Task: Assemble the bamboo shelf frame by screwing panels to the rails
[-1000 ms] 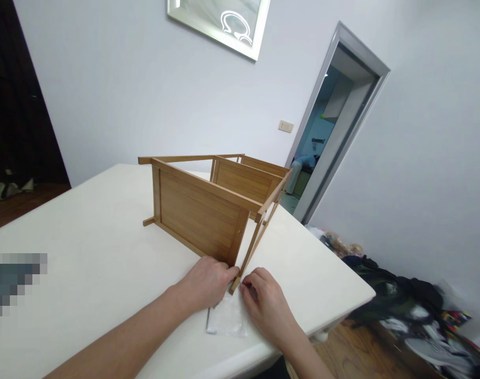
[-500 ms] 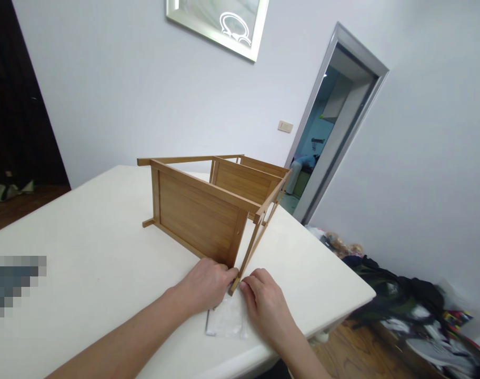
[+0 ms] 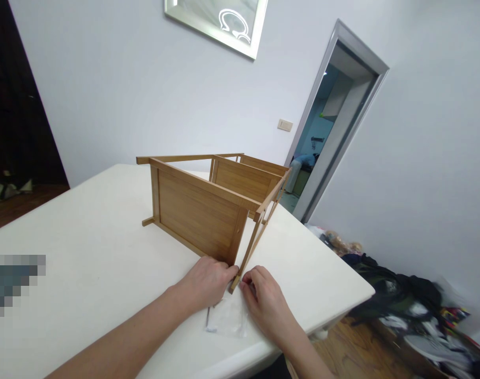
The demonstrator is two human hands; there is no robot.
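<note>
A wooden shelf unit (image 3: 196, 210) with several slatted or panelled tiers lies on its side on the white table (image 3: 106, 263). My left hand (image 3: 210, 281) is closed around the near bottom corner, where the end panel meets a side rail. Just right of that rail's end, my right hand (image 3: 263, 295) is closed in a pinch, thumb against fingertips. Whatever it pinches is hidden or too small to make out. Under and between my hands lies a clear plastic bag (image 3: 228, 318), with a thin dark rod showing at its left side.
Bags and dark clothes (image 3: 393, 289) are piled on the floor right of the table. A doorway (image 3: 319, 126) opens at the back right, with a person partly visible beyond. A framed picture (image 3: 216, 26) hangs on the wall. A pixelated patch (image 3: 11, 284) covers something at left.
Little differs. My right hand has shifted very slightly by the rail's end, while my left hand keeps its hold. The shelf unit stays in place.
</note>
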